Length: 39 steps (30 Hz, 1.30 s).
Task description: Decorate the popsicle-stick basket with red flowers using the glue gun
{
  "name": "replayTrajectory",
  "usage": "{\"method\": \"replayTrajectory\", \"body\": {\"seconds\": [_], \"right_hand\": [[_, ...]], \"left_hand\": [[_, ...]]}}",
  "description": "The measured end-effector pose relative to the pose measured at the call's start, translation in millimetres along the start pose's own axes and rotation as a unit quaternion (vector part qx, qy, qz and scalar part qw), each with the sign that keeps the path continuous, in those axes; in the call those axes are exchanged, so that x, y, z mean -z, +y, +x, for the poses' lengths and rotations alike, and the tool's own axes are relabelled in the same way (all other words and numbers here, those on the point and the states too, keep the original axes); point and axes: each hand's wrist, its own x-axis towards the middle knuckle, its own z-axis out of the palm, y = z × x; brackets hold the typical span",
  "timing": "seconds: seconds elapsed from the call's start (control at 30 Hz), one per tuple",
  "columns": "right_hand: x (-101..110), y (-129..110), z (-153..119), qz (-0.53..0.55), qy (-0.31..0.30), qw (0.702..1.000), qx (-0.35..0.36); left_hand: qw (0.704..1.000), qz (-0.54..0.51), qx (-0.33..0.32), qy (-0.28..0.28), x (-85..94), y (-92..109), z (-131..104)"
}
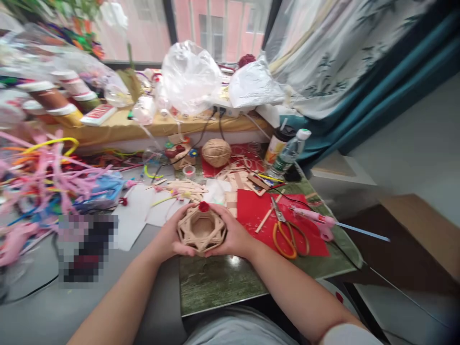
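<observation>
Both hands are on one piece: a tan, star-sided vessel of stacked flat wooden sticks [203, 244], a dark red rosette [204, 206] at its far rim. Left hand [168, 239] cups one flank, right hand [235, 235] the other, fingers around the outside, thumbs toward the near edge; grasp closed on the vessel, no sign of clenching. It sits in front of the torso, over or on the green marbled mat [219, 282], near its left edge; cannot tell whether the base touches. My judgement on handling: even, light pressure from both sides suits this open lattice; a hard squeeze on the points could rack the layers or pop a joint. Better to bear on the stacked corners than on single spans, keep fingers off the rosette, and turn it level, both palms moving together. Containers: the vessel's own opening faces up, only tan inner surfaces showing. Beyond, a small round white-rimmed tub [189, 171] has something red inside. At the far right of the mat, a clear plastic bottle with a green label [290, 155] stands capped, fill level unclear; just beside it, a black-lidded cup with orange-yellow print [275, 146] holds a straw, its drink hidden. On the ledge at left, white-lidded jars [50, 98] show brown, yellow and green through or on their sides. A puffed clear plastic bag [190, 79] stands mid-ledge, contents too blurred to name.
</observation>
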Motion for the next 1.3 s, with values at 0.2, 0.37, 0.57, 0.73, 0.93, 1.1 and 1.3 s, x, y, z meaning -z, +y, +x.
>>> {"method": "replayTrajectory", "body": {"seconds": [0.2, 0.37, 0.57, 0.73, 0.93, 1.1, 1.3], "right_hand": [[-8, 4, -4, 0.013, 0.017, 0.998, -0.062], [-11, 4, -5, 0.012, 0.005, 0.996, -0.089], [-14, -2, -6, 0.006, 0.007, 0.994, -0.106], [-15, 6, -6, -0.045, 0.008, 0.994, -0.1], [-14, 12, -7, -0.075, 0.003, 0.992, -0.099], [-17, 8, -6, -0.102, -0.032, 0.993, -0.059], [-19, 7, -5, -0.094, -0.035, 0.993, -0.055]], "left_hand": [[1.0, -0.006, -0.009, -0.002, 2.8, 1, 0], [0.998, 0.052, -0.023, 0.005, 11.5, -1, -5], [0.993, 0.107, -0.043, 0.002, 14.6, 0, -6], [0.992, 0.115, -0.043, -0.011, 16.3, 4, -4], [0.992, 0.119, -0.017, -0.035, 19.2, 17, -8], [0.991, 0.135, -0.026, -0.001, 22.2, 13, -12], [0.987, 0.134, -0.032, 0.088, 13.3, 10, -9]]}}
